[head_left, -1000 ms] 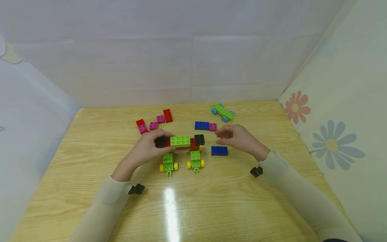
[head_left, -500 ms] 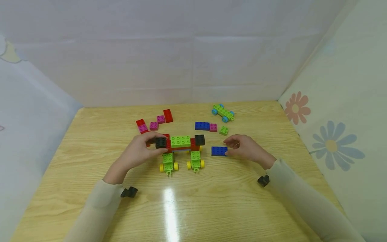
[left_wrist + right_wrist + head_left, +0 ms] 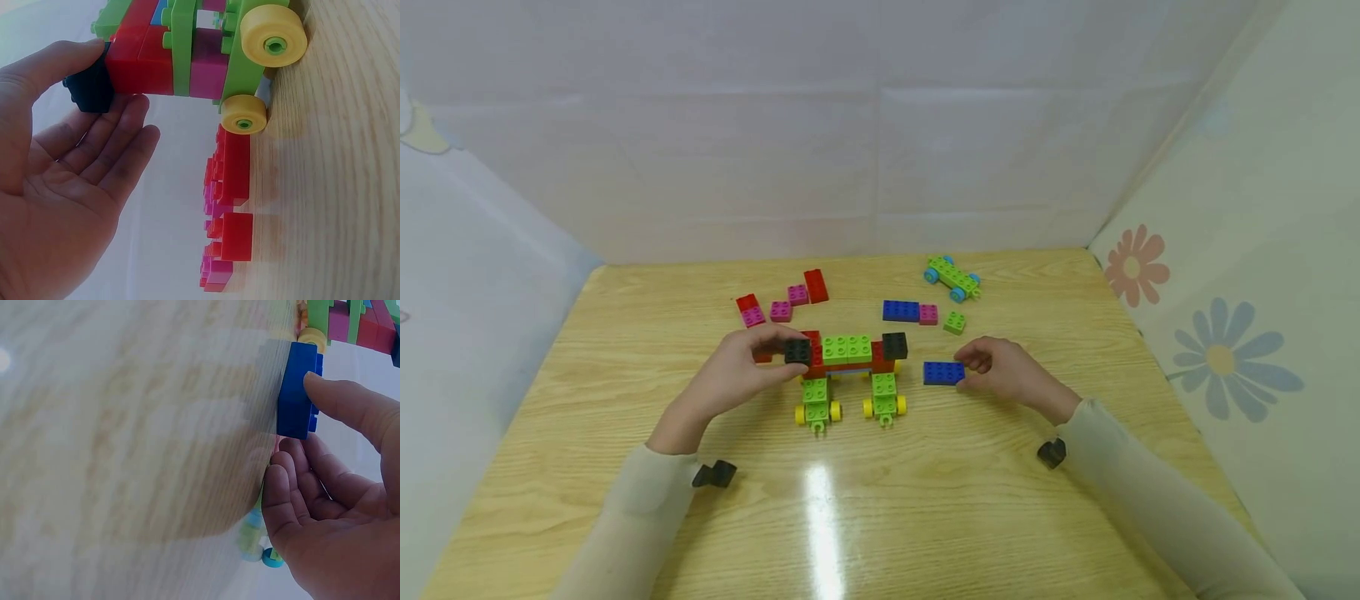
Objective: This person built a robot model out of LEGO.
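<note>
A brick build (image 3: 847, 350) stands on yellow-wheeled green bases, with red and green bricks on top and a black brick at each end. My left hand (image 3: 730, 375) holds the left black brick (image 3: 797, 351) between thumb and fingers. In the left wrist view, the thumb (image 3: 81, 55) lies along that black brick (image 3: 94, 87), and the other fingers extend below it. My right hand (image 3: 1011, 375) pinches the right end of a blue brick (image 3: 942, 373) lying on the table. In the right wrist view, the thumb (image 3: 315, 387) presses the blue brick's studded side, with curled fingers at its end.
Behind the build lie red bricks (image 3: 816, 286) and pink bricks (image 3: 781, 312) at left. A second blue brick (image 3: 900, 311) touches a pink brick (image 3: 928, 314). A small green brick (image 3: 955, 322) and a blue-wheeled green base (image 3: 952, 278) sit back right on the wooden table (image 3: 880, 508).
My right hand has come forward to the blue brick, uncovering the small green brick behind it. My left hand has shifted left, off the green top, to the black end brick.
</note>
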